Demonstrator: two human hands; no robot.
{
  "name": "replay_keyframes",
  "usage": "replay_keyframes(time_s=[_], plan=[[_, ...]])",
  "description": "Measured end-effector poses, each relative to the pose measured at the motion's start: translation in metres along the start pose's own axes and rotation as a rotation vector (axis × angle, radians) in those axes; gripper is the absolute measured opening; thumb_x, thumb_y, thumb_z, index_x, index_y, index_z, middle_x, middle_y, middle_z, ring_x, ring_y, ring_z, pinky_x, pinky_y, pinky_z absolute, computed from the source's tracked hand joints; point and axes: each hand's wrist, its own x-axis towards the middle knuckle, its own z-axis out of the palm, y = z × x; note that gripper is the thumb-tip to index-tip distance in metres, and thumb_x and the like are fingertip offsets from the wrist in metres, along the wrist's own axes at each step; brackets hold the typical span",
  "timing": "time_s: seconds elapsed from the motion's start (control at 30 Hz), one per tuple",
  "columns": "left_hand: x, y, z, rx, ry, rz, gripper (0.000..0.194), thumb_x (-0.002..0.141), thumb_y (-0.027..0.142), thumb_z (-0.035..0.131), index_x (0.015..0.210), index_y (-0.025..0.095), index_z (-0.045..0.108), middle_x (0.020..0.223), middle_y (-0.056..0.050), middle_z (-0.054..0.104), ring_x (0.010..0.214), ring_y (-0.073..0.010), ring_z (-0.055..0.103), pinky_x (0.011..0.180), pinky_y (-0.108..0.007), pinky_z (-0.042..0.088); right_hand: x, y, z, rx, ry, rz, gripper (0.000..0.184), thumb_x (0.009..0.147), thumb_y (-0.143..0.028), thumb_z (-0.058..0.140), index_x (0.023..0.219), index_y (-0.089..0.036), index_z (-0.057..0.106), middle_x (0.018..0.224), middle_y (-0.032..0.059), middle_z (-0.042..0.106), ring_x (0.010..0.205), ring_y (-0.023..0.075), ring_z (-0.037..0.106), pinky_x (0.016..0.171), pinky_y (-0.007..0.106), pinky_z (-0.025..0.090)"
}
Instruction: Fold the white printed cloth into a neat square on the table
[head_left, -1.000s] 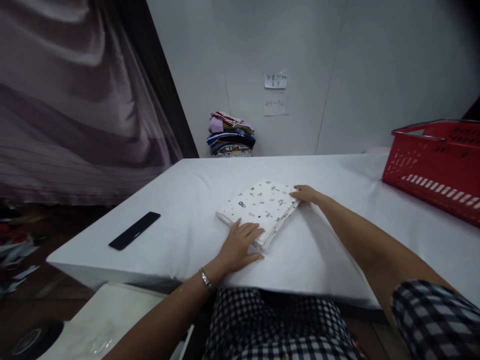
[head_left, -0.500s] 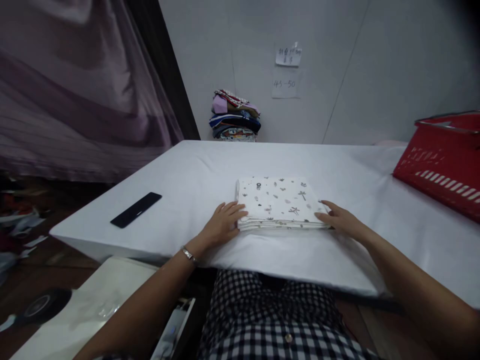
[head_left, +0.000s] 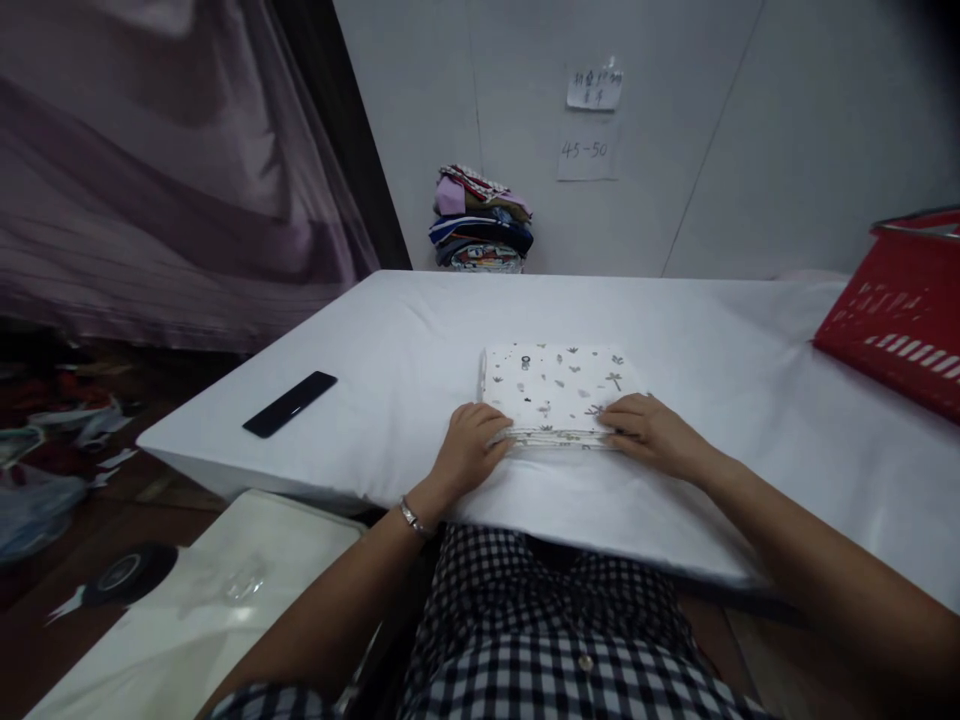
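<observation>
A folded white cloth (head_left: 556, 385) with small palm-tree and animal prints lies flat on the table, its stacked layers showing along the near edge. At its near left corner, my left hand (head_left: 474, 445) is closed on the layers, fingers on top and the thumb low at the edge. My right hand (head_left: 652, 432) pinches the near edge towards the right corner, and its fingers cover part of the print. What lies under the fingertips is hidden.
The white-covered table (head_left: 420, 340) carries a dark phone-like slab (head_left: 290, 404) at left and a red plastic basket (head_left: 896, 305) at right. Behind stands a pile of folded fabrics (head_left: 481, 225) by the wall. A pale surface (head_left: 217, 590) sits below the table at left.
My right hand has moved left along the cloth's near edge and closed on it. My left hand's fingers have curled round the left corner. The view has shifted slightly.
</observation>
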Motion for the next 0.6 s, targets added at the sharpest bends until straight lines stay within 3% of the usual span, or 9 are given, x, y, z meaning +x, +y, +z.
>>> replay_keyframes(time_s=[0.37,0.6], plan=[[-0.003,-0.002,0.006,0.006,-0.012,-0.007,0.022,0.087,0.032,0.048,0.097,0.023,0.065,0.098,-0.004,0.063,0.099,-0.0186,0.050,0.095,-0.038,0.032,-0.001,-0.001,0.016,-0.068,0.063,0.076,0.034,0.092,-0.034,0.034,0.106,-0.026,0.064,0.107,0.0081,0.062,0.099,0.0248,0.053,0.085,0.041,0.042],[-0.002,-0.002,0.002,0.049,0.015,0.052,0.019,0.086,0.029,0.051,0.098,0.022,0.063,0.097,-0.004,0.064,0.096,-0.0184,0.052,0.097,-0.041,0.029,-0.003,0.005,0.019,-0.120,0.132,-0.109,0.027,0.091,-0.032,0.042,0.105,-0.022,0.063,0.104,0.0093,0.063,0.097,0.0238,0.055,0.082,0.041,0.046]])
